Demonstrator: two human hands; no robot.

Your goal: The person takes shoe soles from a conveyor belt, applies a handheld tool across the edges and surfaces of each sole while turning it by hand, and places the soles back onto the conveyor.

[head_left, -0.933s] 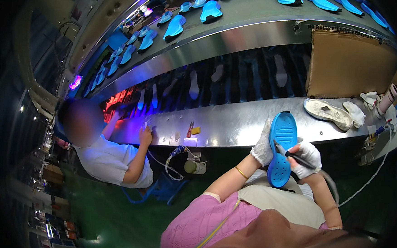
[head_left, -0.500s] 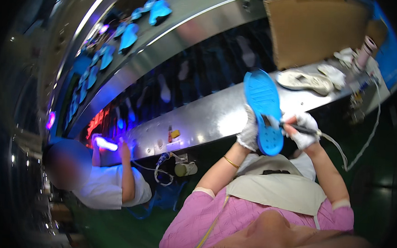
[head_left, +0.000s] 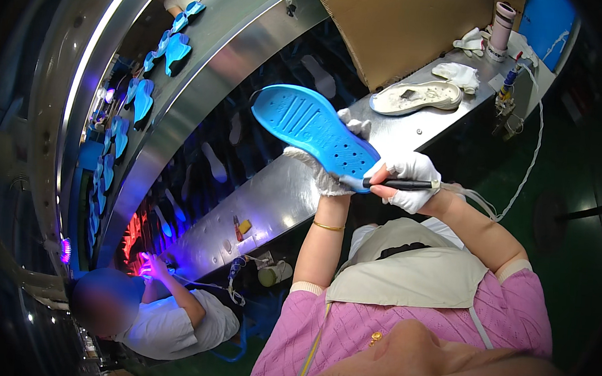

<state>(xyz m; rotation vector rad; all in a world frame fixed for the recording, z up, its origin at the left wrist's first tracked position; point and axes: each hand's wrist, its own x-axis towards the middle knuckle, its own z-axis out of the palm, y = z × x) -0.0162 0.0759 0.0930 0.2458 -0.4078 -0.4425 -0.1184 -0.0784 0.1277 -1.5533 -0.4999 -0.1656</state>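
A bright blue shoe sole (head_left: 313,128), grooved at one end and dotted with holes at the other, lies tilted across my left hand (head_left: 321,175). That hand wears a white glove and grips the sole from below, its fingertips wrapping over the far edge. In my right hand (head_left: 412,173), whose white glove leaves some fingertips bare, is a slim brush (head_left: 401,184) with a black handle and a clear hose at its rear. The brush's pale, blurred tip is at the near edge of the sole's holed end.
On the metal bench (head_left: 273,199) stand a cream shoe (head_left: 417,98), a white glove (head_left: 457,77), a pink bottle (head_left: 502,28) and a cardboard sheet (head_left: 414,33). Blue soles (head_left: 143,101) line the conveyor to the left. A co-worker (head_left: 175,322) sits at lower left under purple light.
The sole has swung leftward, its grooved end now pointing up and left. The brush has gone from the sole's middle to the edge of its holed end.
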